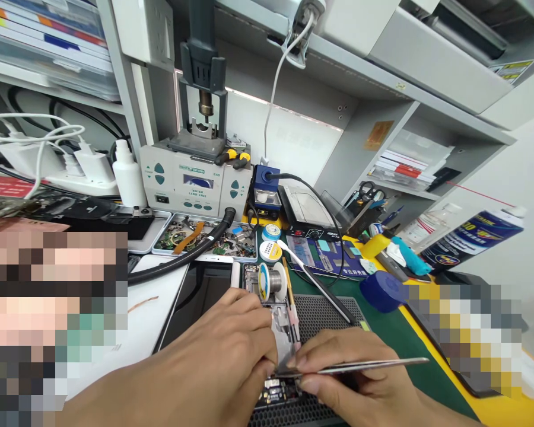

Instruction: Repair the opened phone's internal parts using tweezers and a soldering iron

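The opened phone point(282, 332) lies on the perforated mat point(327, 314), partly covered by the left hand point(231, 344), whose fingers curl together (what they grip, I cannot tell), while the right hand point(360, 382) pinches a thin metal tool point(382, 363), its tip unclear.

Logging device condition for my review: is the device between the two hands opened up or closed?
The device is opened up: bare circuit parts show uncovered at its near end.
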